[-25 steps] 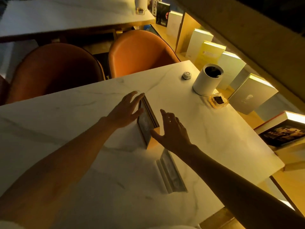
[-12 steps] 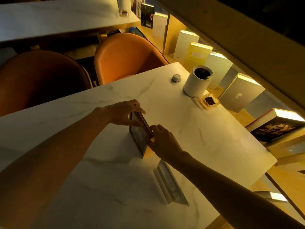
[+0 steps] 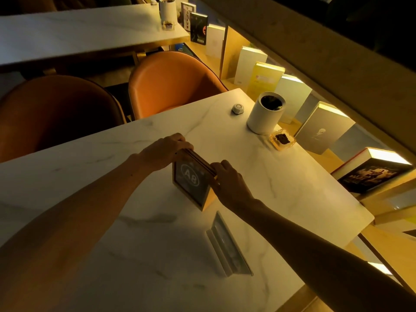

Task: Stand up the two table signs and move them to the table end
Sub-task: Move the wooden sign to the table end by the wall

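Between both hands (image 3: 195, 163), wooden sign (image 3: 190, 183) stands, seemingly marked "A8".

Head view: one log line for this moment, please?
wooden A8 table sign: upright | left hand, right hand: gripping top | white flat sign: lying down

On the table (image 3: 292, 199), a sign (image 3: 188, 181) stands mid-table between two hands, a second sign (image 3: 227, 246) lies flat nearer the near edge, and a canister (image 3: 265, 113), puck (image 3: 238, 108) and dish (image 3: 282, 139) sit by the far right corner.
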